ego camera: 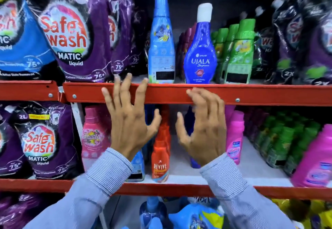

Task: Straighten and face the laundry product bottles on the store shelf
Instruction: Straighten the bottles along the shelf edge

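Observation:
On the upper shelf a tall light-blue bottle (161, 49) stands with its back label toward me. Beside it, to the right, a dark-blue Ujala bottle (200, 54) with a white cap faces front. My left hand (129, 119) is raised in front of the red shelf edge (251, 93), fingers spread, just below and left of the light-blue bottle, holding nothing. My right hand (203, 126) hovers with curled, parted fingers below the Ujala bottle, also empty. Behind my hands on the lower shelf stand a red Revive bottle (160, 158) and a partly hidden blue bottle (137, 164).
Purple Safe Wash pouches (71, 36) fill the left of both shelves. Green bottles (239, 53) stand in rows right of the Ujala bottle, with dark pouches (296, 40) beyond. Pink bottles (234, 137) and green bottles (280, 139) line the lower shelf. More blue bottles (195, 216) sit below.

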